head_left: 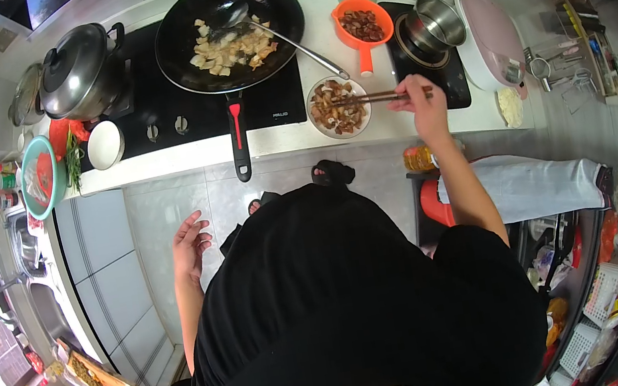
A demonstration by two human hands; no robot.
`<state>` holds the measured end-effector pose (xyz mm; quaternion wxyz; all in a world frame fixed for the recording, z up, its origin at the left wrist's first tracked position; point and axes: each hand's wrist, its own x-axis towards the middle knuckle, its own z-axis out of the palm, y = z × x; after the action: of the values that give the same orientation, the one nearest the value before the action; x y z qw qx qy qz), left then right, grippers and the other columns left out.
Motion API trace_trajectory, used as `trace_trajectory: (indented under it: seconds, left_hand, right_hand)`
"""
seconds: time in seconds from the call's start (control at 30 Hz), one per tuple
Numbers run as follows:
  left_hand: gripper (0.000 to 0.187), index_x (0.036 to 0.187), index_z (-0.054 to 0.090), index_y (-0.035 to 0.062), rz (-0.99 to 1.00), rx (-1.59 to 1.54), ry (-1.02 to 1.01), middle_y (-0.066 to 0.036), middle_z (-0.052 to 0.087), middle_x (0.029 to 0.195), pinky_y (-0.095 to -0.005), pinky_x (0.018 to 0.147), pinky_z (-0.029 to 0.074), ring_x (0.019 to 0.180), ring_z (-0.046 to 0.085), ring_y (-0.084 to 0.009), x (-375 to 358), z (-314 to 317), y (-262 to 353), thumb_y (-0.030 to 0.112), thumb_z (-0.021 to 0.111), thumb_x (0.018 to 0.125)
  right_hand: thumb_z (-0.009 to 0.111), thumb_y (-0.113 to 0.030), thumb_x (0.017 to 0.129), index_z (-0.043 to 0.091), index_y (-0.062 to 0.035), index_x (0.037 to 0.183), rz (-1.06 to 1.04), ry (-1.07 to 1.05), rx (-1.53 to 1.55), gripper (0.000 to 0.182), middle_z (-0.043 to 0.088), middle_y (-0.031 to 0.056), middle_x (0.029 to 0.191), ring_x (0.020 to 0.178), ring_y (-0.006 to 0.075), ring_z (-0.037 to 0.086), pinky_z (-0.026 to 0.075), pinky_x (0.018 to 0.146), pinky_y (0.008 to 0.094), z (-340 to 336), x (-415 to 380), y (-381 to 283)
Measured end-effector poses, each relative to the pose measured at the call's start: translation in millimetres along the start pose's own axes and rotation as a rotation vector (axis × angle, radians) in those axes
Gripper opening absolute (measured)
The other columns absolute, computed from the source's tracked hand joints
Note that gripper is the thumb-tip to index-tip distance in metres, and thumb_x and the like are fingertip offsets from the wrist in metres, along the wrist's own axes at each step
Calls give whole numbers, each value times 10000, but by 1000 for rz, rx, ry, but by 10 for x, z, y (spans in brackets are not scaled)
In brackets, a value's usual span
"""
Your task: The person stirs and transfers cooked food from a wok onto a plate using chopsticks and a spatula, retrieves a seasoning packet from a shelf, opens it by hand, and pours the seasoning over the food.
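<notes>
The right grip [423,104] is closed around a pair of dark brown chopsticks [383,97], with thumb and fingers pressed together near the back end and a short length of the sticks showing past the hand on its outer side. The sticks run almost level to the left, and their front ends reach in among brown and pale chopped food pieces [334,118] in a round, clear bowl [345,136]. Whether a piece is pinched between the tips cannot be told. The bowl stands on the white worktop [277,144] near its front edge, to the left of the right grip and well within the sticks' reach; the fingers themselves are apart from it.

The left grip [191,248] is released and holds nothing: its fingers are loosely bent and spread, low beside the black shirt [317,297], over the grey tiled floor [155,213] and well apart from the bowl.

Just behind the bowl, the long handle of a steel ladle [311,55] slants out over the rim of a wide black wok [178,40], whose bottom holds pale, lightly browned pieces [230,50]. Behind the bowl and to the right, an orange-red plastic scoop [365,59] filled with dark reddish-brown pieces points its stubby handle forward. Farther right, a small steel pot [420,28] sits on a black cooktop [456,91].
</notes>
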<state>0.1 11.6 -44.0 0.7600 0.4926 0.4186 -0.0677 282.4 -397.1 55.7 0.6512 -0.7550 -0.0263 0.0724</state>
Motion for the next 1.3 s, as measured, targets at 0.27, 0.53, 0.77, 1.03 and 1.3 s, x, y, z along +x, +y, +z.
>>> trace_trajectory:
  seconds: [0.27,0.53,0.77,1.03,1.3]
  left_hand:
    - [298,1222,573,59,31,38,-71,-31,641,970,-208,620,456,687,584,-85,111,89,179,119,519,935]
    - [294,1216,577,50,27,23,-43,-37,645,964,-213,618,463,685,585,-92,125,12,137,113,521,934]
    - [310,1224,569,46,50,-23,-54,-42,644,971,-221,622,470,689,590,-99,77,60,121,108,528,924]
    - [311,1224,561,41,66,-111,70,-39,638,955,-216,611,464,674,586,-97,-116,-202,-69,114,525,923]
    - [304,1222,565,43,55,-166,103,-37,639,954,-212,611,465,679,589,-96,-200,-271,-229,111,513,930]
  right_hand:
    - [466,-174,991,598,58,864,-152,66,-303,296,601,98,852,650,160,640,504,606,258,239,-55,589]
    - [456,-220,1001,608,69,927,-298,-5,181,335,622,120,877,743,153,639,537,633,249,304,82,-338]
    - [475,-240,987,635,22,987,-297,-150,208,307,647,96,930,693,144,658,516,632,253,1490,1140,-90]
    - [491,-250,978,651,14,894,-308,-202,-84,320,596,115,900,614,180,657,515,587,277,2271,1638,279]
    - [479,-257,983,640,35,889,-255,-150,-25,346,673,99,848,642,176,674,527,582,274,2306,1803,307]
